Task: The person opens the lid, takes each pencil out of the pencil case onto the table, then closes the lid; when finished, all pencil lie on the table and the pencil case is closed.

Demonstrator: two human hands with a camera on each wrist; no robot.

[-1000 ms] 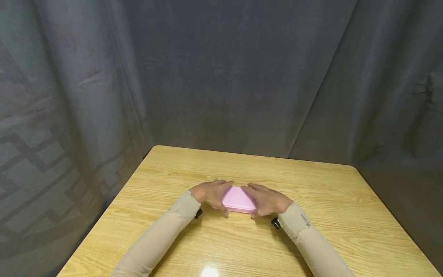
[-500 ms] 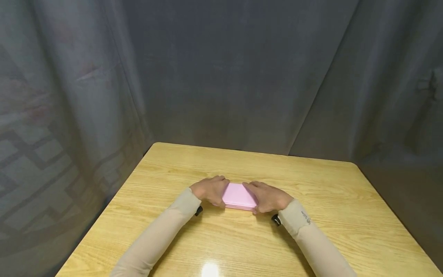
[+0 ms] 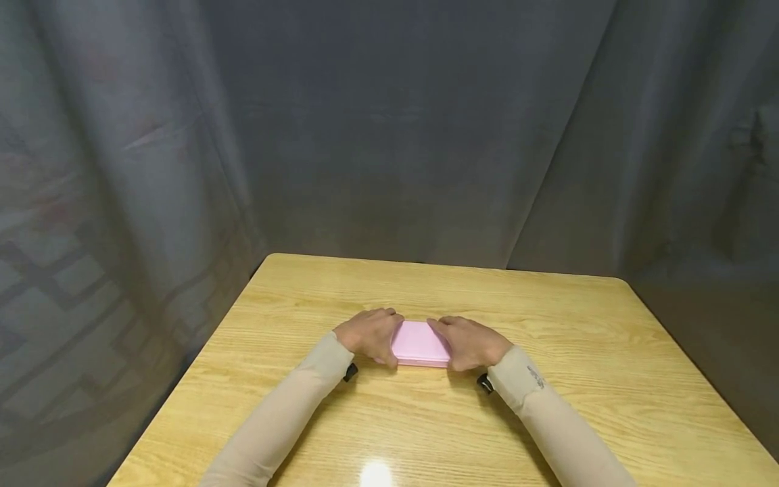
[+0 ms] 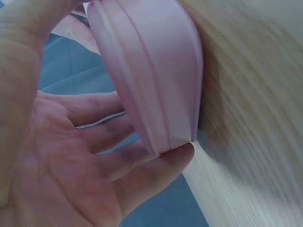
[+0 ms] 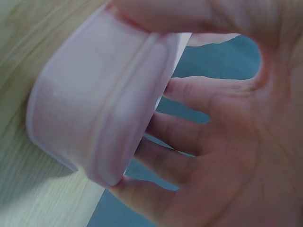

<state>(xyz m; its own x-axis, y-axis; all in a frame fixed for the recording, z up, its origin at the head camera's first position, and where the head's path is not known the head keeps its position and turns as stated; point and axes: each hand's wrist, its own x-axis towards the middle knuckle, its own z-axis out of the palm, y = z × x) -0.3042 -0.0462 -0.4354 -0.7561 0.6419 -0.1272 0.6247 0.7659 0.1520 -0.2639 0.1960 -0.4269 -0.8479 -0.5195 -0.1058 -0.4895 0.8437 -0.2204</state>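
Note:
A flat pink box with rounded corners lies between both hands near the middle of the wooden table. A seam runs along its side, as between a lid and a base. My left hand grips the left end, thumb at the near side and fingers toward the far side. At the opposite end my right hand holds it in the same way. In the left wrist view, fingertips touch the end of the pink box. Fingertips of the right hand touch its upper part in the right wrist view. The box's inside is hidden.
The wooden table has rounded far corners and a bright light reflection near its front. Dark grey curtains hang behind it and along both sides. Small black straps show under the wrists.
Both thumbs have drawn in closer against the near side of the pink box. The box stays between the hands, and the head view has shifted slightly.

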